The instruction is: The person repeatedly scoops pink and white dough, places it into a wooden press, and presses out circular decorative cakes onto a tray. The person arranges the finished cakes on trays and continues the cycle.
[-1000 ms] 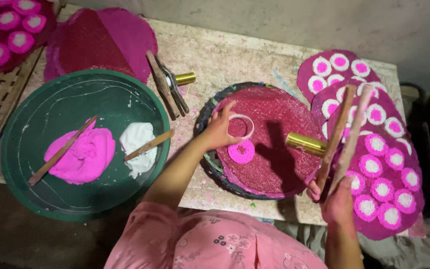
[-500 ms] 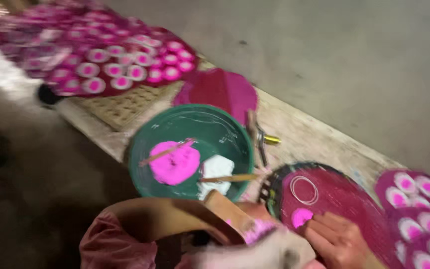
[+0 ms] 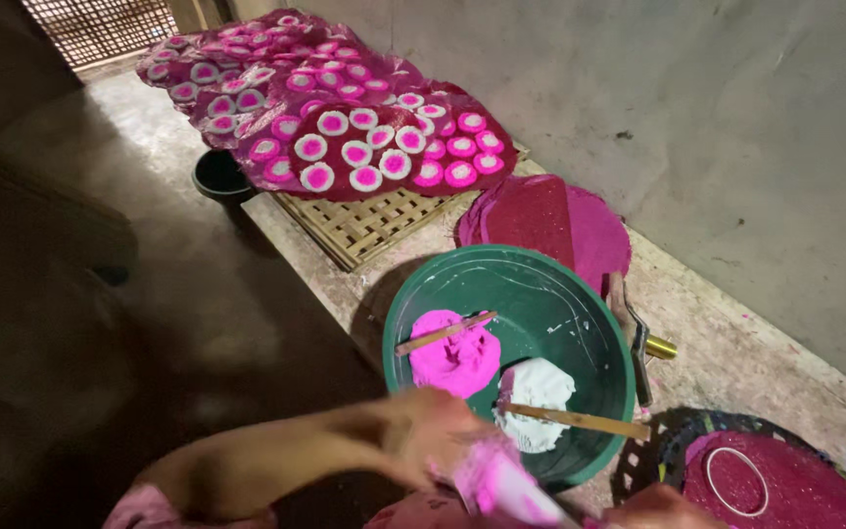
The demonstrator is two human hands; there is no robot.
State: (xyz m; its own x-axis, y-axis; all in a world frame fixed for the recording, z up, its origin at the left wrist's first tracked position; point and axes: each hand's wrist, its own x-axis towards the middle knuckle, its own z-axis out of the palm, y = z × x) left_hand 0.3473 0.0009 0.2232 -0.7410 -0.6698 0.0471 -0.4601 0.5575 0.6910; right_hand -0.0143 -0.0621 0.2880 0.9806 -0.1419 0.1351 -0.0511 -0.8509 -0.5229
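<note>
My left hand (image 3: 433, 431) reaches in from the lower left, just in front of the green basin (image 3: 599, 392), with its fingers closed on a blurred pink piece (image 3: 501, 482). That piece runs down toward my right hand (image 3: 660, 509), which is cut off by the bottom edge, so its grip is hidden. In the basin lie a lump of pink dough (image 3: 454, 358) and a lump of white dough (image 3: 536, 392), each with a wooden stick across it. At the lower right is a dark round tray covered with pink mesh (image 3: 815, 500), with a white ring (image 3: 733, 480) on it.
A stack of pink mesh rounds (image 3: 552, 220) lies behind the basin. Metal tools with a brass tube (image 3: 644, 343) rest beside it. Farther left, a bamboo tray (image 3: 364, 227) holds pink sheets with several pink-and-white cakes (image 3: 364, 137). A black bucket (image 3: 217, 176) stands on the floor, and a wall runs along the right.
The view has swung left, from the mesh tray to the basin and the bamboo tray. My left hand has left the ring on the tray and now holds a pink piece before the basin.
</note>
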